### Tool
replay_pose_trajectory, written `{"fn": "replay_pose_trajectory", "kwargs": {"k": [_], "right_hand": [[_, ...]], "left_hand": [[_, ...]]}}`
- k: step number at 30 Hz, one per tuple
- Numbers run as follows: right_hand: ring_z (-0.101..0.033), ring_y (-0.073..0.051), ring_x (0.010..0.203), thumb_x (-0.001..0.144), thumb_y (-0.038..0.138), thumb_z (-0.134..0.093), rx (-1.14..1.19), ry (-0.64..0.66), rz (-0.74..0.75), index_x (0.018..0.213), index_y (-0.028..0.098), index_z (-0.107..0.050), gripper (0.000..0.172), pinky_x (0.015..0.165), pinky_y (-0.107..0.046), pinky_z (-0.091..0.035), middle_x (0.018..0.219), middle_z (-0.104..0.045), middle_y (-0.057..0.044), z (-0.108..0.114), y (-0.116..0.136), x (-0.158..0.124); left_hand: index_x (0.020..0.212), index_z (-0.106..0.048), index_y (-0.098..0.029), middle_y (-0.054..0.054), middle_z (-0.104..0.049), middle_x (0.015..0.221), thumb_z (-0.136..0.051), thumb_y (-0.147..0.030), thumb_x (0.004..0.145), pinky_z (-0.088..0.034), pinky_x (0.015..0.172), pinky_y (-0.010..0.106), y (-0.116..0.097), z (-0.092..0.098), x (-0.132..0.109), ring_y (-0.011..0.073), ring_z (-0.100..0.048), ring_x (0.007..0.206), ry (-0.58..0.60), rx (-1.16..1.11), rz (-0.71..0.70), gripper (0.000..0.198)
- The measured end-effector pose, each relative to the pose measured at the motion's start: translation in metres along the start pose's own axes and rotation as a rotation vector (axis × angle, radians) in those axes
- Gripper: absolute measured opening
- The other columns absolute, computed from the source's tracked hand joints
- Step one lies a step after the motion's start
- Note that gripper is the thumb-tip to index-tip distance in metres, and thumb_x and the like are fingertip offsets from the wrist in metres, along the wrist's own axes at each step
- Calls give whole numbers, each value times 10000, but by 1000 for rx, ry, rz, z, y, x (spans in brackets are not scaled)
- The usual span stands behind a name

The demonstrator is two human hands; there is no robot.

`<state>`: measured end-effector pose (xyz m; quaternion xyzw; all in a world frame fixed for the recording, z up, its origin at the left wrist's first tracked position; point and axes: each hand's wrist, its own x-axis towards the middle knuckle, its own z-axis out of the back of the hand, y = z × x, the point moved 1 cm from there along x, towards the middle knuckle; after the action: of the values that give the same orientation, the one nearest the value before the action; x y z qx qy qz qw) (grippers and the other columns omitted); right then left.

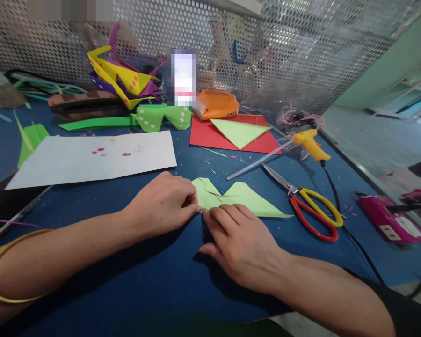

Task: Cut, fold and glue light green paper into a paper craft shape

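A light green folded paper (243,199) lies flat on the blue table (126,281), creased into pointed flaps. My left hand (164,203) pinches its left edge with curled fingers. From below, my right hand (236,241) presses the paper's near edge, fingertips together on the fold. A gold bangle (2,269) circles my left forearm.
Red-and-yellow scissors (310,210) and a yellow glue gun (310,142) with a black cord lie to the right. A pink device (391,220) sits at the right edge. A white sheet (91,159), red paper (210,135) with a green triangle (238,131) and coloured paper crafts (122,77) lie farther back, before a perforated metal screen (301,47).
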<state>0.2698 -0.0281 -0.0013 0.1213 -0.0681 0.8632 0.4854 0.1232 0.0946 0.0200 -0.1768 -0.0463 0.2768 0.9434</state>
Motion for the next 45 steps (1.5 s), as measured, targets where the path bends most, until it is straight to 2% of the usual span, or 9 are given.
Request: {"fn": "replay_pose_trajectory", "kwargs": {"k": [5,17,23,28,33,40,45], "right_hand": [[-487,-255,837,966,411,-437,3,30,45,971,69,-669,414,753,-386,-411,954,-607,-135,-1,-2,0],[-492,-250,827,967,397,-445,-3,24,50,987,75,-668,392,729,-380,-406,954,-606,-135,-1,-4,-1],[-489,-254,829,972,384,-436,-30,5,66,995,68,-671,394,730,-381,-399,958,-606,-138,-2,-3,-2],[-481,-252,843,981,385,-410,-18,21,52,1100,36,-643,437,757,-387,-389,991,-604,-147,-2,-4,-2],[-469,-256,840,971,465,-394,29,93,-1,1307,63,-533,541,749,-397,-378,927,-582,-113,0,-6,4],[-452,-255,849,959,539,-364,40,118,-7,1330,85,-515,605,739,-393,-369,925,-557,-110,-1,-7,7],[-453,-256,851,958,547,-359,41,124,-2,1347,96,-504,613,747,-397,-374,928,-556,-108,-1,-8,6]], "left_hand": [[622,-626,-185,-24,-639,639,-561,-242,791,-346,669,277,2,2,-2,127,-556,629,-13,-18,24,189],[614,-649,-201,-27,-639,640,-576,-303,733,-335,567,260,10,6,-9,130,-549,601,7,-167,235,173],[605,-604,-194,-18,-612,623,-546,-286,749,-318,573,267,9,8,-7,138,-531,594,29,-40,162,181],[598,-551,-191,-8,-610,647,-540,-284,767,-307,584,273,8,8,-7,148,-527,614,54,14,125,193],[603,-581,-197,-21,-624,650,-557,-293,757,-315,574,264,9,7,-7,140,-537,617,37,-48,192,183],[630,-656,-214,-36,-645,608,-593,-366,738,-335,535,252,12,10,-12,132,-547,571,56,-197,355,197],[627,-655,-201,-23,-651,605,-583,-333,725,-352,538,250,10,11,-17,134,-554,566,22,-222,368,180]]}}
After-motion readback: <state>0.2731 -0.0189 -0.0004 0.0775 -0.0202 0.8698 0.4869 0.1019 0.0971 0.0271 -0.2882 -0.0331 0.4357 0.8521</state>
